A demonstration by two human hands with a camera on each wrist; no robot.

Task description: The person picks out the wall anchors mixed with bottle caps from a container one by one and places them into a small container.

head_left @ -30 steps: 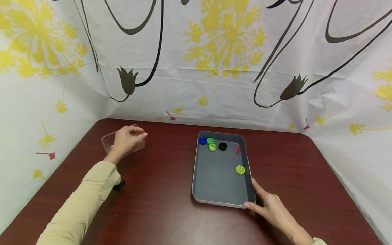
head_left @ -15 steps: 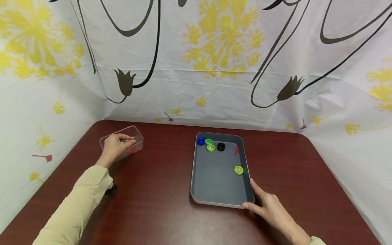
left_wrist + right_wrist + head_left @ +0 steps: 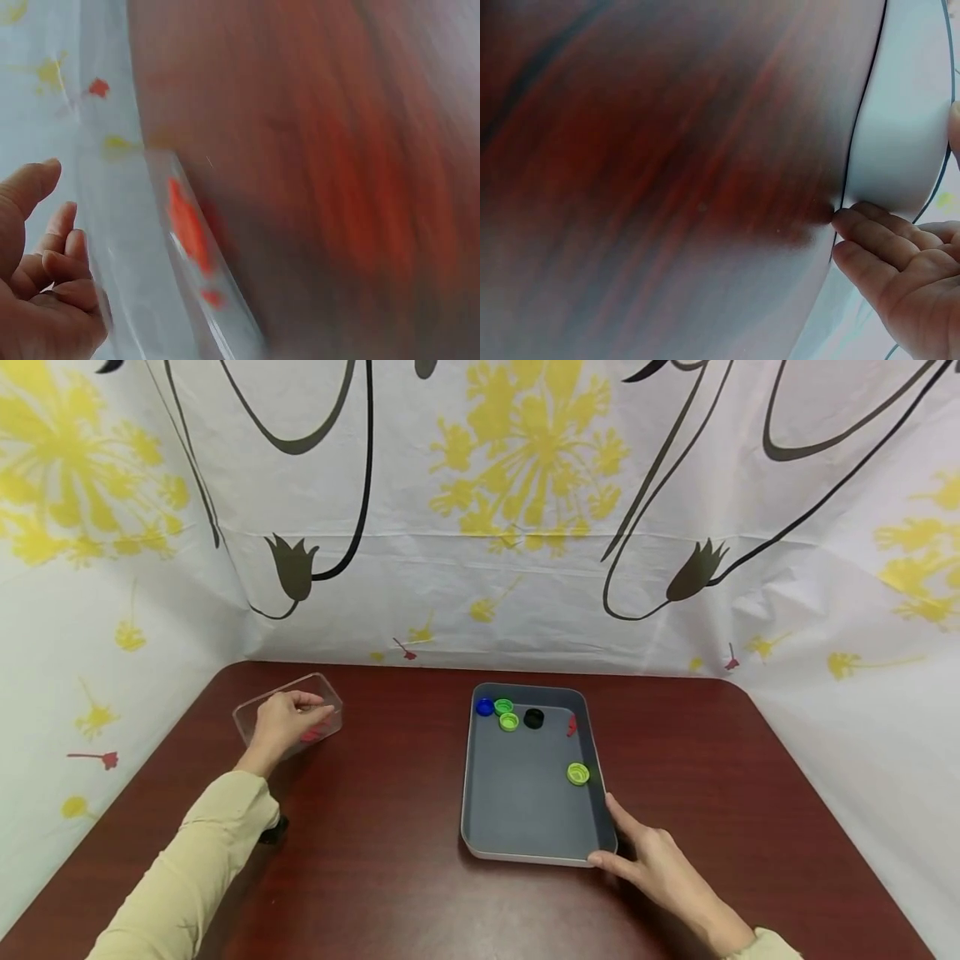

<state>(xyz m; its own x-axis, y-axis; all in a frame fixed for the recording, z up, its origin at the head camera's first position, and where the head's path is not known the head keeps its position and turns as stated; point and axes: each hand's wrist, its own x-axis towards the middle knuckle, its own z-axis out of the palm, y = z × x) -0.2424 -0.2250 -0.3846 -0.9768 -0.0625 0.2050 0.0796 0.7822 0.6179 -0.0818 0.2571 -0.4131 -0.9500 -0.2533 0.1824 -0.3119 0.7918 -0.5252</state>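
My left hand (image 3: pixel 281 725) hovers over the clear plastic box (image 3: pixel 339 714) at the table's back left, its fingertips inside the rim outline. In the left wrist view its thumb and loosely bent fingers (image 3: pixel 61 225) stand apart with nothing visible between them. Red pieces (image 3: pixel 311 735) lie in the box, blurred through the wall in the left wrist view. My right hand (image 3: pixel 660 864) grips the near right corner of a grey tray (image 3: pixel 525 810), thumb at the front edge, fingers along the side. Inside the tray are green caps (image 3: pixel 508 722), a blue cap (image 3: pixel 485 707), a black cap (image 3: pixel 533 718) and a red piece (image 3: pixel 572 726).
A yellow-green cap (image 3: pixel 577 773) lies near the tray's right wall. The dark red wooden table (image 3: pixel 375 827) runs between box and tray. White patterned sheeting (image 3: pixel 450 585) closes off the back and both sides.
My left hand, which pinched a red piece at the box's right end, has moved back left over the box, and that piece no longer shows. The right hand keeps its grip on the tray.
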